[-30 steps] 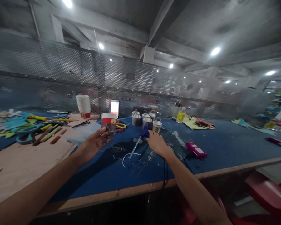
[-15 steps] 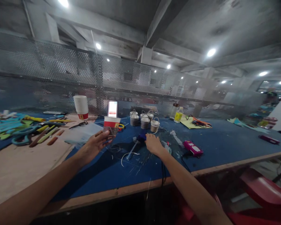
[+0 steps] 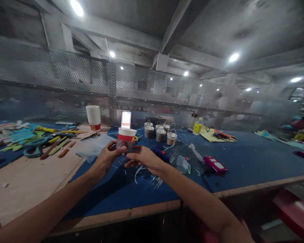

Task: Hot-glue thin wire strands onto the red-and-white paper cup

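Change noted: the right hand (image 3: pixel 142 158) has left the blue glue gun (image 3: pixel 161 154), which it covered half a second ago, and has come across to meet the left hand (image 3: pixel 107 158). The gun now lies alone on the desk (image 3: pixel 243 162), just right of the right hand. The work has therefore passed from the tool to the piece held between the two hands.

Grip, left: fingers closed around a small clear cup (image 3: pixel 123 145), held above the desk at centre. Grip, right: fingers drawn together at the cup's lower right side, pinching at it or at something small against it; blur prevents telling which.

Containers, largest first:
- A stack of white paper cups (image 3: pixel 93 117), red at the base, stands far beyond and left of the left hand. Contents not visible.
- A red-and-white paper cup (image 3: pixel 126 134) sits directly over the clear cup, nested in it or just behind; I cannot tell which. Contents not visible.
- Two bottles (image 3: pixel 195 124), one yellow-labelled, stand far right of the right hand. Fill unclear.
- Four small handled buckets (image 3: pixel 160 131) cluster beyond the right hand. Interiors hidden.
- The clear cup shows something dark in its base; not identifiable.
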Demonstrator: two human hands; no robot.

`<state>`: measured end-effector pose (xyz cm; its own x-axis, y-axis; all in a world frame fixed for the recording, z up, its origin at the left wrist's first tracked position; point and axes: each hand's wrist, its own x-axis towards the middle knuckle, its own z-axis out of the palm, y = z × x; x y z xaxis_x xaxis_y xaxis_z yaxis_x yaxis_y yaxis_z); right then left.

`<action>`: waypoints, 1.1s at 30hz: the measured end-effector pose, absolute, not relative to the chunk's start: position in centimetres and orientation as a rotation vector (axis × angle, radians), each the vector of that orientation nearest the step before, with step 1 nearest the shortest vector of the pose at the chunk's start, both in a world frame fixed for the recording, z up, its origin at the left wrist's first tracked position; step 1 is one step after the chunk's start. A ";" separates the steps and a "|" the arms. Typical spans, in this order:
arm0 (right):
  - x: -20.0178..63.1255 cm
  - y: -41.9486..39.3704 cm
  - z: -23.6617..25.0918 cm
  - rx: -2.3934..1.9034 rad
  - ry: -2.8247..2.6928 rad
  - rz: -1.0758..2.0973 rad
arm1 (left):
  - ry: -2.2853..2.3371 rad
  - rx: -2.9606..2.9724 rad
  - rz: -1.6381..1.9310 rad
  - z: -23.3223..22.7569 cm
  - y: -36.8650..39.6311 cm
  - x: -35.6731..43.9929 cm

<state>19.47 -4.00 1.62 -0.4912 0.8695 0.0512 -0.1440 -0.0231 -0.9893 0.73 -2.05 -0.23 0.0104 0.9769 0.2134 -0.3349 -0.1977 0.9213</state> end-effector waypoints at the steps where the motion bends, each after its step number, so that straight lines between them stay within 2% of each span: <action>1: 19.3 -3.8 1.4 -0.793 -1.423 1.667 | 0.819 1.117 1.475 -0.3 -2.0 0.6; 3: 19.6 -3.4 0.9 -0.838 -1.361 1.612 | 0.820 1.112 1.483 -0.4 -1.9 0.5; 9: 21.2 -2.7 1.2 -0.910 -1.448 1.136 | 0.806 1.147 1.419 -0.3 -2.2 0.4; 16: 21.9 -3.5 2.1 -0.927 -1.574 0.802 | 0.795 1.146 1.378 -0.4 -2.2 0.4; 33: 21.7 -2.6 1.1 -0.824 -1.514 0.866 | 0.717 1.144 1.257 -0.9 -1.9 0.3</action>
<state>21.73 -2.65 1.14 -0.1043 0.8732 0.4762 0.0323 0.4815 -0.8759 0.31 -1.91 -0.93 0.2182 0.9623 0.1621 -0.3496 -0.0780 0.9336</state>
